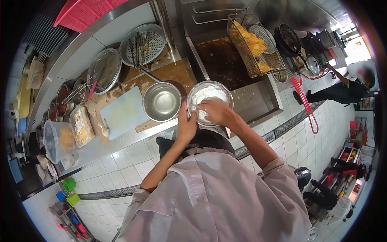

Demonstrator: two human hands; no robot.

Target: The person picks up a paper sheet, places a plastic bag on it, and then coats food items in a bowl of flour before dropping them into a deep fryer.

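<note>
A round metal bowl [230,96] of white powder [209,92] stands at the counter's front edge, beside the fryer. My right hand [213,111] reaches over its rim into the powder, fingers bent together; what they hold, if anything, is hidden. My left hand [187,127] is at the bowl's left side, thumb near the rim, its fingers pointing up between the bowl and a metal saucepan [162,101]. Whether it grips the rim does not show clearly. The saucepan rests just left, its handle pointing to the upper left.
Fryer oil [221,60] lies beyond the bowl, with a wire basket [254,44] of fried food above its right side. Leftward are a cutting board [124,113], a colander [143,44] with tongs and a plastic tub [82,126]. A person [346,90] stands at the right.
</note>
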